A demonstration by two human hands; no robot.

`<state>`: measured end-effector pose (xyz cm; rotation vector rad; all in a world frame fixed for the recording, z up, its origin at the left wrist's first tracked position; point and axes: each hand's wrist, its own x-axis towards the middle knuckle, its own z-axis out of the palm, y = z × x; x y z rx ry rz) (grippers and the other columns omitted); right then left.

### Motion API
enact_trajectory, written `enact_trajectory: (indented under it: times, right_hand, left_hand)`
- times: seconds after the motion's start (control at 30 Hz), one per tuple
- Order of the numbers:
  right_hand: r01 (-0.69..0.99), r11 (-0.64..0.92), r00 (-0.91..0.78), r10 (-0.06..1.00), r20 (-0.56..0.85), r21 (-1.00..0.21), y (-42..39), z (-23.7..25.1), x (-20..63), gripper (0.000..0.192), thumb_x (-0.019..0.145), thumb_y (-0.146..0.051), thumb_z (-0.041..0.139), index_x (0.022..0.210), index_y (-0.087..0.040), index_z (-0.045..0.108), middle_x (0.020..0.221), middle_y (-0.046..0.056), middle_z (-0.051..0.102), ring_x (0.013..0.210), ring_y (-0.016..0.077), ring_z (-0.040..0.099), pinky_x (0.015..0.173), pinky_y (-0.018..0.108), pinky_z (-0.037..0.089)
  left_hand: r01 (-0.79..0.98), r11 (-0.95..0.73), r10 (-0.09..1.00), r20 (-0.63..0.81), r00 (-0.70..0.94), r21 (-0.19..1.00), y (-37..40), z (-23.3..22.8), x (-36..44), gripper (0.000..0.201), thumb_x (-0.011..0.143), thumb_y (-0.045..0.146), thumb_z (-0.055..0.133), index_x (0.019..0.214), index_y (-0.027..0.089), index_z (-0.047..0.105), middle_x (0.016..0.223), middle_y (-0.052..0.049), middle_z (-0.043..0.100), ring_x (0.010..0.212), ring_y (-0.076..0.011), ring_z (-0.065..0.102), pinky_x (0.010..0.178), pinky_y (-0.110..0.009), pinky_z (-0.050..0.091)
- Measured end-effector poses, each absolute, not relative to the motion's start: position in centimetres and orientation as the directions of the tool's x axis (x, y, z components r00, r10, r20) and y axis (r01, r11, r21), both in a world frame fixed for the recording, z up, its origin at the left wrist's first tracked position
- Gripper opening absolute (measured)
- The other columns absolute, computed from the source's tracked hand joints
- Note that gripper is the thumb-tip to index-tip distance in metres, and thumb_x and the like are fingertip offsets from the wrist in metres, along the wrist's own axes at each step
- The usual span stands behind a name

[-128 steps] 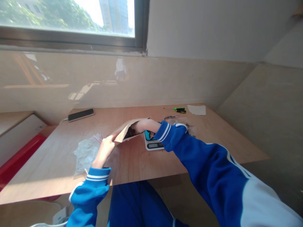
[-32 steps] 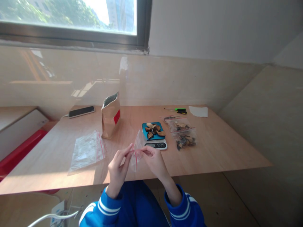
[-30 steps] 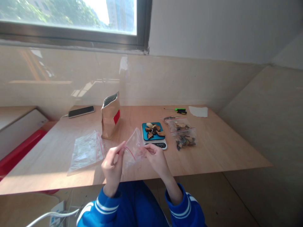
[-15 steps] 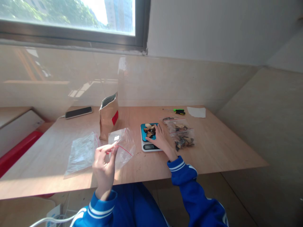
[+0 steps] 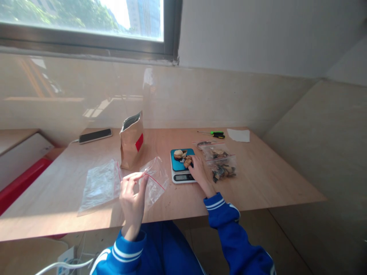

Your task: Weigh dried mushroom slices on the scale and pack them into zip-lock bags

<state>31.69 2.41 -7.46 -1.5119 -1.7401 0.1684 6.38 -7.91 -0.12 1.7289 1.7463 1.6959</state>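
Observation:
My left hand (image 5: 134, 196) pinches the rim of a clear zip bag (image 5: 156, 183) with a red seal line, holding it up off the table. At the kitchen scale (image 5: 177, 176), which is white with a blue top, my right hand (image 5: 197, 170) has its fingers closed round some dried mushroom pieces (image 5: 187, 162). More dried pieces (image 5: 179, 153), brown and pale, lie on the scale's far side. The display is lit, but I cannot read it. Right of that hand lie filled zip bags (image 5: 223, 170) of similar dark and tan pieces.
An open brown paper pouch (image 5: 131, 147) with a red patch stands behind the left hand. Flat clear bags (image 5: 100, 185) lie at the left. Further back are a phone (image 5: 95, 136), green and black screwdrivers (image 5: 217, 133) and a white paper (image 5: 238, 135).
My left hand has moved right with the zip bag, nearer the scale. My right hand's spread fingers have closed on mushroom pieces, gathering them toward the scale's right side.

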Motion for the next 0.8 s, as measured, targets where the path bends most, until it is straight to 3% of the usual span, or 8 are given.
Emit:
enact_trajectory:
  times: [0.2, 0.47, 0.53, 0.63, 0.7, 0.8]
  right_hand:
    - [0.722, 0.250, 0.123, 0.871, 0.475, -0.645, 2.8, -6.9, 31.5, 0.023, 0.086, -0.019, 0.044, 0.098, -0.017, 0.063, 0.100, 0.013, 0.067, 0.099, 0.0258, 0.059, 0.090, 0.042, 0.046]
    - [0.616, 0.217, 0.255, 0.855, 0.452, -0.758, 2.4, -3.0, 31.0, 0.028, 0.091, -0.038, 0.044, 0.094, -0.016, 0.062, 0.089, 0.009, 0.067, 0.086, 0.0218, 0.060, 0.080, 0.035, 0.047]
    - [0.543, 0.264, 0.178, 0.892, 0.416, -0.797, 1.6, -0.9, 30.1, 0.031, 0.092, -0.041, 0.045, 0.096, -0.016, 0.062, 0.087, 0.007, 0.067, 0.081, 0.0189, 0.060, 0.073, 0.030, 0.047]
    - [0.427, 0.317, -0.116, 0.948, 0.296, -0.847, 0.2, 2.4, 28.5, 0.029, 0.090, -0.042, 0.051, 0.090, -0.016, 0.063, 0.078, 0.001, 0.064, 0.071, 0.0148, 0.057, 0.064, 0.025, 0.045]
    - [0.466, 0.310, -0.263, 0.943, 0.204, -0.829, -0.6, 4.1, 27.4, 0.023, 0.089, -0.036, 0.056, 0.083, -0.016, 0.064, 0.072, -0.001, 0.062, 0.066, 0.0132, 0.056, 0.061, 0.024, 0.042]
    - [0.581, 0.306, -0.319, 0.938, 0.135, -0.754, -1.2, 5.7, 25.9, 0.009, 0.085, -0.023, 0.061, 0.087, -0.016, 0.067, 0.077, 0.001, 0.066, 0.069, 0.0139, 0.059, 0.062, 0.024, 0.043]
  left_hand:
    - [0.555, -0.346, 0.771, 0.566, -0.292, 0.756, -6.7, -0.6, 8.2, 0.021, 0.087, 0.039, 0.058, 0.089, 0.020, 0.064, 0.095, -0.005, 0.065, 0.094, -0.0198, 0.061, 0.086, -0.037, 0.048]
    - [0.342, -0.252, 0.897, 0.351, -0.269, 0.905, -5.4, -1.0, 10.0, 0.021, 0.091, 0.042, 0.049, 0.088, 0.022, 0.054, 0.131, -0.011, 0.061, 0.116, -0.0235, 0.060, 0.098, -0.043, 0.044]
    - [0.321, -0.219, 0.915, 0.308, -0.259, 0.921, -5.2, -0.9, 10.1, 0.021, 0.092, 0.043, 0.048, 0.088, 0.022, 0.051, 0.135, -0.012, 0.059, 0.117, -0.0244, 0.060, 0.096, -0.042, 0.046]
    - [0.295, -0.184, 0.932, 0.262, -0.252, 0.938, -5.2, -0.8, 10.1, 0.021, 0.093, 0.045, 0.044, 0.090, 0.024, 0.046, 0.139, -0.012, 0.056, 0.117, -0.0243, 0.061, 0.093, -0.040, 0.048]
    - [0.286, -0.205, 0.929, 0.278, -0.244, 0.936, -5.2, -0.8, 10.2, 0.021, 0.094, 0.045, 0.042, 0.089, 0.024, 0.043, 0.140, -0.013, 0.055, 0.119, -0.0236, 0.059, 0.094, -0.040, 0.048]
    - [0.284, -0.268, 0.911, 0.338, -0.237, 0.921, -5.2, -1.1, 10.4, 0.021, 0.095, 0.045, 0.040, 0.089, 0.024, 0.040, 0.137, -0.016, 0.056, 0.120, -0.0232, 0.058, 0.096, -0.040, 0.047]
